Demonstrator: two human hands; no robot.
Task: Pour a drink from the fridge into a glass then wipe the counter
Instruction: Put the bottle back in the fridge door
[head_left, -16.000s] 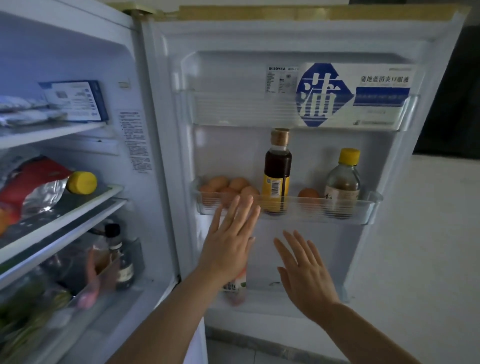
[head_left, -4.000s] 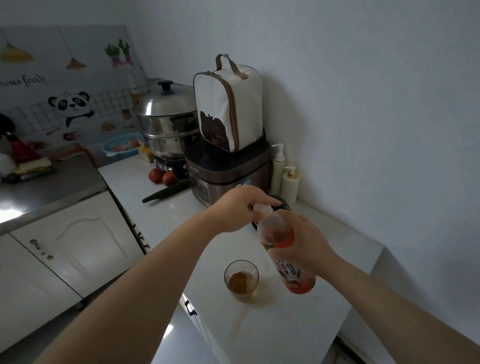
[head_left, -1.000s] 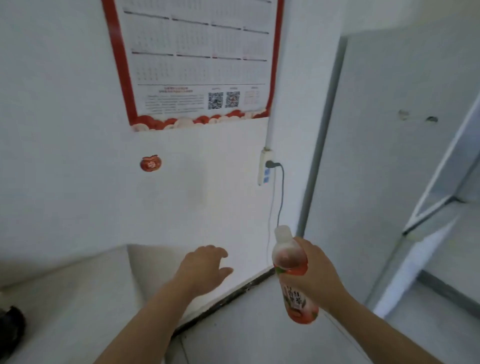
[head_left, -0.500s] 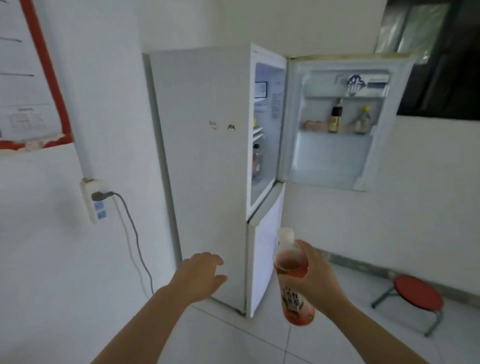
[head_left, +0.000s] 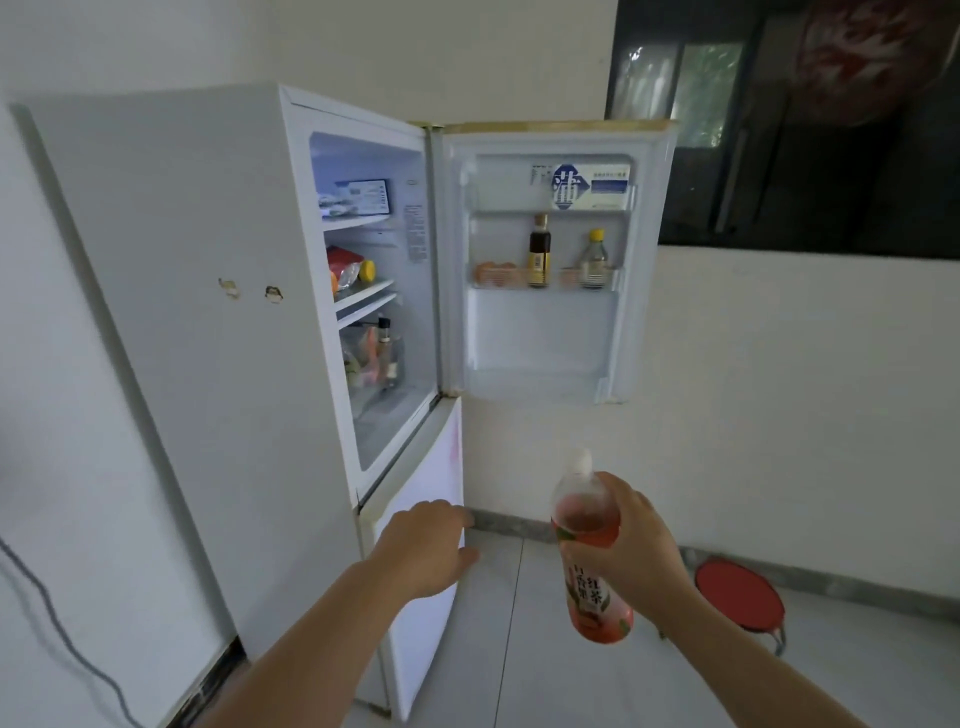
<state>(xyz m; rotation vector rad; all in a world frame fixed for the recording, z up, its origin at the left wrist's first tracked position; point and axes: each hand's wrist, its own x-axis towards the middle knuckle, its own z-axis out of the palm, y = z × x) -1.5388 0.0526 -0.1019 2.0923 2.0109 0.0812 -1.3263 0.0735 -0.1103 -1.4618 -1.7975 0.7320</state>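
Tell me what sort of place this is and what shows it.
Probably a home kitchen or a room next to one. A white fridge stands open against the wall, its door shelf holding eggs and sauce bottles. The right hand holds a drink bottle, and a small red stool sits on the tiled floor.

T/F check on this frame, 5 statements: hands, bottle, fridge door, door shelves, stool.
1. The right hand holds the drink bottle upright. True.
2. The left hand grips the fridge door. False: it is empty, fingers curled, low in front of the fridge's lower section.
3. The upper fridge door is closed. False: it stands wide open.
4. Eggs sit on the door's middle shelf beside a dark bottle. True.
5. The red stool stands in front of the fridge. False: it stands by the wall, to the right.
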